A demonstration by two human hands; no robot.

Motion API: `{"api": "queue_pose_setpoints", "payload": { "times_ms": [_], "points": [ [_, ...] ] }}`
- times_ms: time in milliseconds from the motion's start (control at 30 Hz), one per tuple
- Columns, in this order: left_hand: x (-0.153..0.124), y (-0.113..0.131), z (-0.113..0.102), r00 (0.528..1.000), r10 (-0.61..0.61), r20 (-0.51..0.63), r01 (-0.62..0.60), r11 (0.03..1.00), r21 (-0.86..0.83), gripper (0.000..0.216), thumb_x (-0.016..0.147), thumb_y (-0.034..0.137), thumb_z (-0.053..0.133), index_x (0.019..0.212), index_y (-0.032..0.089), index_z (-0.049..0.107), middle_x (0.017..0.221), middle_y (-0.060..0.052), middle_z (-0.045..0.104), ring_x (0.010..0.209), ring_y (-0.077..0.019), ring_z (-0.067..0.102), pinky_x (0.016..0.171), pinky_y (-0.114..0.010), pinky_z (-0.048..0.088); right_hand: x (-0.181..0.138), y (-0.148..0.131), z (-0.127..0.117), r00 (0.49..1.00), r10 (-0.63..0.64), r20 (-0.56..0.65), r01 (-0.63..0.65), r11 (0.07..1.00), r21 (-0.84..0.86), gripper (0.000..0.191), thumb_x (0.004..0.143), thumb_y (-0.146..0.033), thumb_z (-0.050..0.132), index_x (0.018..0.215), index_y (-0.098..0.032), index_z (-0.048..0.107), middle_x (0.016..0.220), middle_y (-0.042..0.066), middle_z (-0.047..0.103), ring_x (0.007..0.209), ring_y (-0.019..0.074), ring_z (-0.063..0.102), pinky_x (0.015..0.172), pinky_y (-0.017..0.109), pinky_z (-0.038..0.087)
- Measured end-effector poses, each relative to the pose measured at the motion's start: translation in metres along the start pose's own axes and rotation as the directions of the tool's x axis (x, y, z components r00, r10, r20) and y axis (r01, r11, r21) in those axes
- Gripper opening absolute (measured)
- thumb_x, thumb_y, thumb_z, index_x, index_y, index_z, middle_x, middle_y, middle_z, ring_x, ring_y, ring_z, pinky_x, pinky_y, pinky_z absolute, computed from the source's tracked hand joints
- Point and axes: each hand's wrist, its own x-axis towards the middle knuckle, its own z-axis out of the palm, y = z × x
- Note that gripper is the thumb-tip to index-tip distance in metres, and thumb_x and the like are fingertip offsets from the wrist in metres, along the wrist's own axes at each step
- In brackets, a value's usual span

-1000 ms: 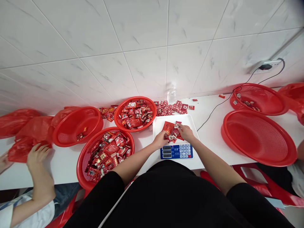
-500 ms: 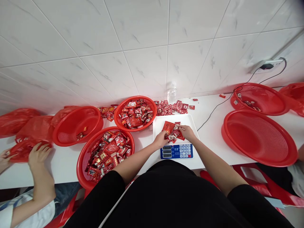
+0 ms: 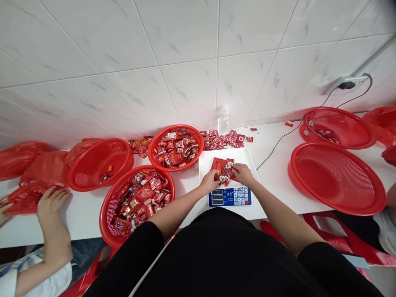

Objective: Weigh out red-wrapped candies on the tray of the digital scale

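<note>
My left hand (image 3: 209,182) and right hand (image 3: 243,174) touch small, glossy red printed packets (image 3: 221,166) heaped on the flat white square pan (image 3: 246,157) of a blue-panelled scale (image 3: 229,198). My fingers cover some edges, so I cannot tell whether either grip is clenched. My black sleeve (image 3: 136,251) partly hides a round, perforated red plastic basket (image 3: 107,212). The transparent bottle (image 3: 224,124) blurs against pale wall tiles (image 3: 185,35).

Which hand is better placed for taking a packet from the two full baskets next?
Probably the left hand: both baskets stand on its side of the scale, while the right hand is farther, at the right of the packets there.
</note>
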Motion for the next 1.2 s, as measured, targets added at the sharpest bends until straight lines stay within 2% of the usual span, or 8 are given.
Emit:
{"api": "queue_pose_setpoints", "payload": {
  "times_ms": [200,333,533,600,667,767,867,1200],
  "points": [
    [-0.001,0.001,0.000,1.000,-0.002,-0.002,0.002,1.000,-0.013,0.025,0.067,0.007,0.063,0.085,0.019,0.051,0.077,0.004,0.058,0.072,-0.0126,0.057,0.064,-0.023,0.043,-0.004,-0.005,-0.002,1.000,-0.006,0.018,0.006,1.000,-0.020,0.043,0.087,-0.035,0.043,0.128,-0.027,0.053,0.124,0.006,0.061,0.121,0.0266,0.047,0.099,0.044,0.037],
    [-0.002,-0.001,-0.001,1.000,0.011,0.000,-0.011,1.000,-0.024,0.023,0.068,0.008,0.062,0.084,0.019,0.050,0.077,0.004,0.058,0.072,-0.0125,0.057,0.065,-0.023,0.044,-0.009,-0.009,-0.003,0.999,-0.022,0.031,0.023,0.999,-0.029,0.054,0.085,-0.049,0.047,0.134,-0.027,0.045,0.128,0.008,0.058,0.123,0.0280,0.045,0.100,0.046,0.036],
    [-0.005,-0.001,-0.002,1.000,-0.009,-0.020,0.008,0.999,-0.051,0.023,0.069,0.011,0.064,0.085,0.019,0.049,0.078,0.002,0.058,0.072,-0.0132,0.057,0.065,-0.024,0.044,-0.023,-0.016,0.004,0.993,-0.078,0.087,0.087,0.990,-0.113,0.079,0.076,-0.067,0.050,0.143,-0.031,0.029,0.154,0.010,0.023,0.140,0.0344,0.017,0.107,0.056,0.022],
    [-0.006,-0.001,-0.002,0.999,-0.032,-0.023,0.031,0.997,-0.072,0.030,0.069,0.012,0.064,0.094,0.019,0.050,0.079,0.002,0.059,0.071,-0.0131,0.058,0.065,-0.024,0.045,-0.027,-0.019,0.009,0.991,-0.084,0.103,0.098,0.985,-0.142,0.084,0.073,-0.070,0.050,0.144,-0.031,0.026,0.155,0.011,0.016,0.141,0.0367,0.012,0.107,0.058,0.019],
    [-0.005,-0.001,-0.002,0.998,-0.059,-0.028,0.057,0.995,-0.080,0.048,0.068,0.013,0.066,0.112,0.021,0.048,0.082,0.002,0.060,0.072,-0.0132,0.058,0.067,-0.025,0.045,-0.028,-0.023,0.014,0.991,-0.088,0.097,0.104,0.978,-0.179,0.087,0.072,-0.071,0.051,0.145,-0.031,0.024,0.156,0.012,0.013,0.141,0.0375,0.010,0.107,0.058,0.017],
    [-0.005,0.000,-0.003,0.995,-0.096,-0.019,0.094,0.993,-0.065,0.079,0.067,0.014,0.070,0.136,0.021,0.033,0.086,0.001,0.060,0.074,-0.0136,0.058,0.070,-0.026,0.045,-0.028,-0.027,0.021,0.992,-0.092,0.081,0.109,0.965,-0.237,0.090,0.070,-0.071,0.053,0.145,-0.033,0.022,0.156,0.011,0.012,0.141,0.0387,0.010,0.106,0.060,0.014],
    [-0.004,0.002,-0.003,0.992,-0.125,0.013,0.126,0.991,-0.048,0.089,0.066,0.015,0.070,0.143,0.019,0.025,0.090,-0.001,0.060,0.073,-0.0136,0.058,0.070,-0.026,0.045,-0.027,-0.029,0.028,0.993,-0.103,0.062,0.116,0.951,-0.285,0.089,0.070,-0.069,0.055,0.145,-0.035,0.023,0.156,0.011,0.012,0.140,0.0399,0.012,0.105,0.062,0.012],
    [-0.003,0.004,-0.004,0.992,-0.125,0.018,0.126,0.991,-0.038,0.082,0.067,0.016,0.069,0.141,0.018,0.034,0.089,-0.001,0.060,0.074,-0.0133,0.057,0.073,-0.025,0.046,-0.026,-0.022,0.031,0.980,-0.196,-0.037,0.180,0.948,-0.264,0.059,0.077,-0.056,0.056,0.130,-0.032,0.048,0.152,0.010,0.025,0.134,0.0326,0.027,0.104,0.058,0.016]
  ]
}}
